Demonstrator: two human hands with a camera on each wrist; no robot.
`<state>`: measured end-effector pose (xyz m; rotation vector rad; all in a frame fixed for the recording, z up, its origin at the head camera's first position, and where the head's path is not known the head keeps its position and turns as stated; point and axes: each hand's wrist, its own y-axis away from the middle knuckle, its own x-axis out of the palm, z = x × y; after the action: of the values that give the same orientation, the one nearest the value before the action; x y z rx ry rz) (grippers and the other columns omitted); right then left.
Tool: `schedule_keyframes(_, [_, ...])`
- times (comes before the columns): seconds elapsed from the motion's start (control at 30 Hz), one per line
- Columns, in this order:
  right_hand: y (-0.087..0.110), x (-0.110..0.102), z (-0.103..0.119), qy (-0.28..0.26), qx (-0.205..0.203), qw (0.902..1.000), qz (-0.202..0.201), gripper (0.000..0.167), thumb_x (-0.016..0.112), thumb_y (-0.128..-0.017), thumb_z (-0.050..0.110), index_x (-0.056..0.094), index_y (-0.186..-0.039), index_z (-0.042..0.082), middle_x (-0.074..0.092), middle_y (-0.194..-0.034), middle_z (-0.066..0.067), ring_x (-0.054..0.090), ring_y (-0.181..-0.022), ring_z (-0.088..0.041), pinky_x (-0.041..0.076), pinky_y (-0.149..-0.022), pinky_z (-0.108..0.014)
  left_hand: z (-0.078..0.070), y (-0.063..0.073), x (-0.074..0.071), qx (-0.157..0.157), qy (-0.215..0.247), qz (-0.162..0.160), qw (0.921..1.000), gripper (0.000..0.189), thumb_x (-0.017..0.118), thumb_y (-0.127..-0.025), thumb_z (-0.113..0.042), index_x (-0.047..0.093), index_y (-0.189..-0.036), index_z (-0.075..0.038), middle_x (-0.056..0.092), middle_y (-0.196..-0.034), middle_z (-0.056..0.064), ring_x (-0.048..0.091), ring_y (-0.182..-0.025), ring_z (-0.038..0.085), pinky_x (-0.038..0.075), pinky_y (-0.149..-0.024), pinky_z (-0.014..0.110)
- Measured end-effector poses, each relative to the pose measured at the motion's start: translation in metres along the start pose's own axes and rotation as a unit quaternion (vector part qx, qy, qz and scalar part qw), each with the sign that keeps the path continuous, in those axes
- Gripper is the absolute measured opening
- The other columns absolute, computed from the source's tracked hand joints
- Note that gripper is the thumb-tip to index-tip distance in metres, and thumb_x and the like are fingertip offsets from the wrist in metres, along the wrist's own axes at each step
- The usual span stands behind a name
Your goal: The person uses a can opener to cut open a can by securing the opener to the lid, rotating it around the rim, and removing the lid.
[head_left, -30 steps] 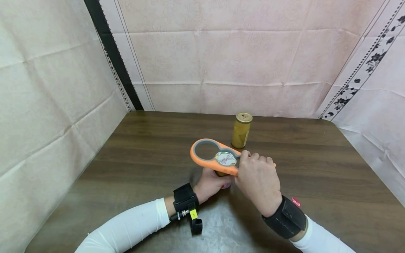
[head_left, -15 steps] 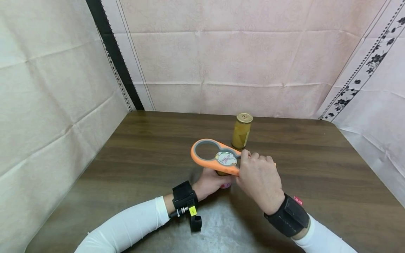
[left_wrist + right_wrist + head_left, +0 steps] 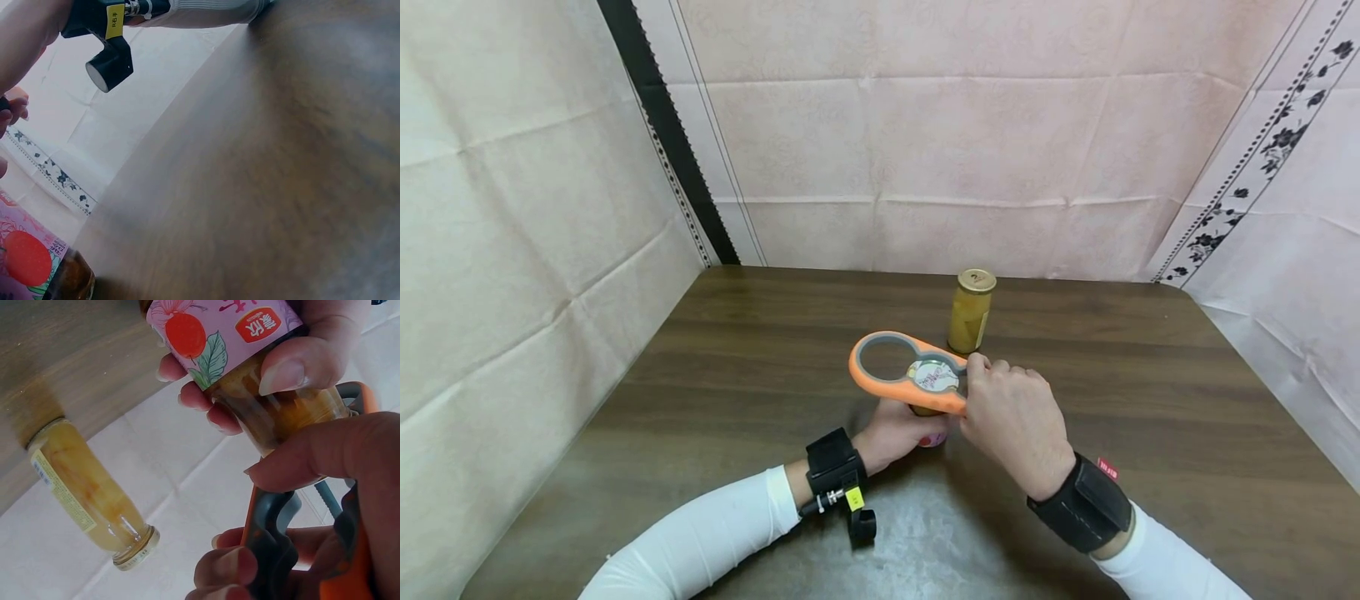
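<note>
My left hand [image 3: 895, 435] grips a glass jar with a pink label [image 3: 219, 340] around its body; its brownish contents show through the glass in the right wrist view. An orange and grey jar opener [image 3: 880, 387] lies flat across the top, with the jar's printed lid [image 3: 934, 376] inside one of its openings. My right hand [image 3: 1017, 425] holds the opener's handles, fingers curled round them. In the right wrist view my right thumb lies against the jar near its neck. Most of the jar is hidden by the hands in the head view.
A second jar with yellow contents and a gold lid [image 3: 970, 321] stands upright behind the opener, close to it in the head view. The brown wooden table [image 3: 760, 367] ends at a pale cloth [image 3: 962, 167] at the back and sides.
</note>
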<state>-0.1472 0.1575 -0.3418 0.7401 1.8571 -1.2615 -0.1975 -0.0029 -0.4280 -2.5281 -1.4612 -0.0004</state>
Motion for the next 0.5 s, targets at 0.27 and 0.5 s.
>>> schedule_keyframes(0.27, [-0.0027, 0.0014, -0.0036, 0.004, -0.015, 0.9998, 0.008, 0.040, 0.083, -0.071, 0.031, 0.058, -0.085, 0.002, 0.048, -0.056, -0.005, 0.045, -0.045, -0.018, 0.040, -0.044, -0.030, 0.0004, -0.0014, -0.0015, -0.019, -0.008, -0.007, 0.9998, 0.037, 0.077, -0.085, -0.003, 0.063, -0.120, -0.003, 0.059, -0.079, 0.000, 0.051, -0.062, 0.015, 0.044, -0.058, 0.025])
schedule_keyframes(0.5, [-0.0043, 0.0042, -0.0068, -0.002, -0.021, 0.9998, -0.006, 0.034, 0.081, -0.069, 0.025, 0.059, -0.083, 0.003, 0.047, -0.054, -0.004, 0.044, -0.044, -0.017, 0.037, -0.041, -0.030, -0.0032, -0.0005, -0.0013, -0.046, -0.026, -0.026, 0.9983, 0.044, 0.080, -0.085, -0.007, 0.064, -0.126, -0.008, 0.065, -0.101, 0.000, 0.056, -0.079, 0.014, 0.048, -0.070, 0.025])
